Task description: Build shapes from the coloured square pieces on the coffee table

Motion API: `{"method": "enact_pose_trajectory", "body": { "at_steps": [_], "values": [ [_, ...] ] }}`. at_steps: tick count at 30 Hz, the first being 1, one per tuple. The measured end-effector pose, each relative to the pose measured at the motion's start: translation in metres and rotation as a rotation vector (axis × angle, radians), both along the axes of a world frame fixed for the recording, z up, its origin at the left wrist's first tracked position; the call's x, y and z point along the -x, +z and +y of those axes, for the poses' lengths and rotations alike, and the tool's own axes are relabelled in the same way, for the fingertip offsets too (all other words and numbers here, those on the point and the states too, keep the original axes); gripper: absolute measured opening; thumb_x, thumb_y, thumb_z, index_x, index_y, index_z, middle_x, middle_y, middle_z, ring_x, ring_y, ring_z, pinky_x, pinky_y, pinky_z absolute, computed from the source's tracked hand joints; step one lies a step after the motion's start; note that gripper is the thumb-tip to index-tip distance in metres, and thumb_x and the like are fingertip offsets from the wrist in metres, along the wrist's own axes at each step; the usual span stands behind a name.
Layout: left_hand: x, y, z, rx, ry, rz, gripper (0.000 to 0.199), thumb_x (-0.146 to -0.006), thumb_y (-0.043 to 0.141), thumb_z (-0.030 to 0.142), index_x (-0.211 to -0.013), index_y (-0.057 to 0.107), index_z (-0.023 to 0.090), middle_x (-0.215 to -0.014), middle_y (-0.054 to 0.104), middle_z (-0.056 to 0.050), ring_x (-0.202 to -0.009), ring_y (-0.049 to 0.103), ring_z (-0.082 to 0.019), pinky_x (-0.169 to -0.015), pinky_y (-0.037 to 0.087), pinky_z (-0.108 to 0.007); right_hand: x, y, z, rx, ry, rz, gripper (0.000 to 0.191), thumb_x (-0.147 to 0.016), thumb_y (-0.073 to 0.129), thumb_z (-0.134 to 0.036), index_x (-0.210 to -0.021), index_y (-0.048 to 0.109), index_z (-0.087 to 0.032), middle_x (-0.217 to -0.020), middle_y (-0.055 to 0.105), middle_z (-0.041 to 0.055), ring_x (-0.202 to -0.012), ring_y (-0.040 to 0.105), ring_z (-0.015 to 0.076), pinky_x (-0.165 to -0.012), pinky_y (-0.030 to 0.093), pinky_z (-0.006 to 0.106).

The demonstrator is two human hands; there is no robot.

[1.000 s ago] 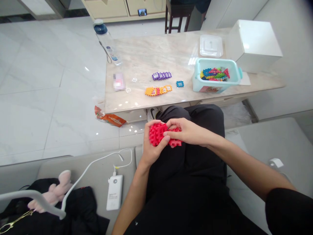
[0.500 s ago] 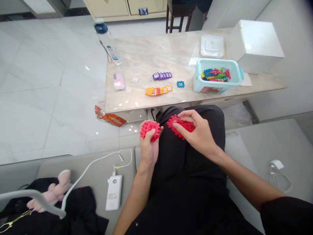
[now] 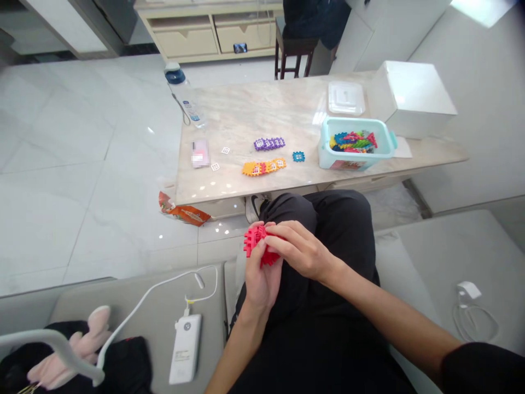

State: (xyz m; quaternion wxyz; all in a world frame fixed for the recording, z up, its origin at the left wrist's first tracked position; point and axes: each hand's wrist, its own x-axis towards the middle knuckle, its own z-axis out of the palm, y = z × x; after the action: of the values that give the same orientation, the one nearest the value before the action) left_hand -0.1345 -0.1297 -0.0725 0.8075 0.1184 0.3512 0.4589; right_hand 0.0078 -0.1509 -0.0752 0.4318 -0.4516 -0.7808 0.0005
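Observation:
Red interlocking plastic building tiles (image 3: 255,237), stacked and toothed at the edges, are held above my lap. My left hand (image 3: 262,276) is closed around them from below, its thumb on the front face. Over their right side, my right hand (image 3: 301,249) has its fingers closed on the red tiles too, hiding part of them. On the table lie a row of purple tiles (image 3: 269,144), a row of orange tiles (image 3: 264,167) with some red among them, and a single blue tile (image 3: 298,156). Two small white window pieces (image 3: 215,167) rest to the left.
A light-blue tub (image 3: 356,162) of mixed tiles stands on the marble table (image 3: 241,115), beside a white box (image 3: 422,98) and a clear lid (image 3: 346,98). A water bottle (image 3: 186,101) is at the left. On the sofa lies a white power bank (image 3: 185,349) with a cable.
My right hand has moved left with its red tiles and now meets those in my left hand. The two groups, apart before, are together. The view has tilted up slightly.

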Motion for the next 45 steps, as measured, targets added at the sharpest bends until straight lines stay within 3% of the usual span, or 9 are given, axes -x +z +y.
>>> {"method": "enact_pose_trajectory", "body": {
  "at_steps": [3, 6, 9, 13, 21, 27, 36, 40, 45],
  "values": [
    [0.005, -0.002, -0.001, -0.004, -0.042, 0.002, 0.046, -0.09, 0.084, 0.042, -0.132, 0.07, 0.028, -0.13, 0.072, -0.006, -0.122, 0.07, -0.02, -0.103, 0.058, -0.03, 0.0, -0.004, 0.0, -0.022, 0.016, 0.034, 0.032, -0.11, 0.054, -0.014, -0.141, 0.06, -0.017, -0.128, 0.072, 0.0173, -0.124, 0.068, 0.0256, -0.104, 0.063, 0.045],
    [0.009, -0.004, 0.003, -0.011, -0.083, 0.021, 0.05, -0.089, 0.085, 0.052, -0.13, 0.072, 0.027, -0.138, 0.071, -0.009, -0.129, 0.068, -0.024, -0.108, 0.059, -0.033, 0.0, -0.007, 0.003, -0.042, 0.012, 0.057, 0.028, -0.112, 0.057, -0.029, -0.136, 0.062, -0.014, -0.126, 0.07, 0.0182, -0.12, 0.067, 0.0254, -0.104, 0.062, 0.044],
    [0.01, -0.002, 0.006, -0.019, -0.078, 0.046, 0.055, -0.085, 0.087, 0.061, -0.126, 0.076, 0.025, -0.135, 0.072, -0.01, -0.134, 0.066, -0.027, -0.113, 0.057, -0.036, 0.002, -0.007, 0.007, -0.046, 0.028, 0.04, 0.043, -0.111, 0.058, -0.049, -0.135, 0.062, -0.014, -0.123, 0.071, 0.0179, -0.118, 0.067, 0.0261, -0.105, 0.061, 0.044],
    [0.006, 0.008, 0.006, 0.042, 0.003, 0.033, 0.056, -0.084, 0.085, 0.066, -0.117, 0.08, 0.021, -0.125, 0.075, -0.01, -0.129, 0.068, -0.028, -0.112, 0.058, -0.036, 0.008, -0.009, 0.009, -0.041, 0.026, 0.041, 0.05, -0.111, 0.053, -0.057, -0.137, 0.062, -0.016, -0.123, 0.074, 0.0171, -0.117, 0.068, 0.0282, -0.1, 0.061, 0.045],
    [0.002, 0.011, 0.012, 0.173, 0.107, 0.012, 0.035, -0.09, 0.081, 0.048, -0.11, 0.08, 0.019, -0.121, 0.077, -0.008, -0.107, 0.074, -0.017, -0.095, 0.063, -0.023, 0.023, -0.004, 0.017, -0.07, -0.032, 0.103, 0.047, -0.116, 0.041, -0.054, -0.127, 0.066, -0.016, -0.114, 0.075, 0.0147, -0.108, 0.07, 0.0262, -0.092, 0.061, 0.042],
    [0.0, 0.018, 0.013, 0.197, 0.082, 0.04, 0.022, -0.091, 0.078, 0.039, -0.099, 0.08, 0.019, -0.107, 0.079, -0.005, -0.102, 0.077, -0.017, -0.09, 0.063, -0.021, 0.026, 0.012, 0.01, -0.047, 0.009, 0.211, 0.031, -0.112, 0.043, -0.025, -0.135, 0.06, -0.015, -0.122, 0.072, 0.017, -0.117, 0.068, 0.0276, -0.105, 0.062, 0.05],
    [0.01, 0.021, 0.01, 0.23, 0.129, 0.109, 0.018, -0.094, 0.078, 0.033, -0.107, 0.081, 0.02, -0.116, 0.081, -0.006, -0.111, 0.078, -0.019, -0.094, 0.064, -0.022, 0.036, 0.012, 0.006, 0.0, 0.048, 0.173, 0.043, -0.108, 0.048, -0.027, -0.15, 0.052, -0.015, -0.147, 0.066, 0.0207, -0.142, 0.062, 0.0315, -0.118, 0.058, 0.056],
    [0.011, 0.018, 0.011, 0.215, 0.16, 0.115, 0.018, -0.095, 0.075, 0.033, -0.107, 0.082, 0.021, -0.117, 0.081, -0.006, -0.11, 0.078, -0.018, -0.093, 0.065, -0.023, 0.038, 0.01, 0.01, 0.03, 0.055, 0.12, 0.043, -0.107, 0.053, -0.029, -0.146, 0.055, -0.012, -0.143, 0.069, 0.0205, -0.138, 0.065, 0.0306, -0.121, 0.056, 0.055],
    [0.014, 0.015, 0.015, 0.224, 0.157, 0.087, 0.016, -0.096, 0.073, 0.03, -0.105, 0.082, 0.02, -0.114, 0.081, -0.007, -0.102, 0.079, -0.016, -0.092, 0.065, -0.022, 0.036, 0.007, 0.011, 0.116, 0.015, 0.111, 0.036, -0.106, 0.057, -0.02, -0.142, 0.062, -0.019, -0.138, 0.072, 0.0149, -0.13, 0.069, 0.0261, -0.125, 0.05, 0.058]
  ]
}}
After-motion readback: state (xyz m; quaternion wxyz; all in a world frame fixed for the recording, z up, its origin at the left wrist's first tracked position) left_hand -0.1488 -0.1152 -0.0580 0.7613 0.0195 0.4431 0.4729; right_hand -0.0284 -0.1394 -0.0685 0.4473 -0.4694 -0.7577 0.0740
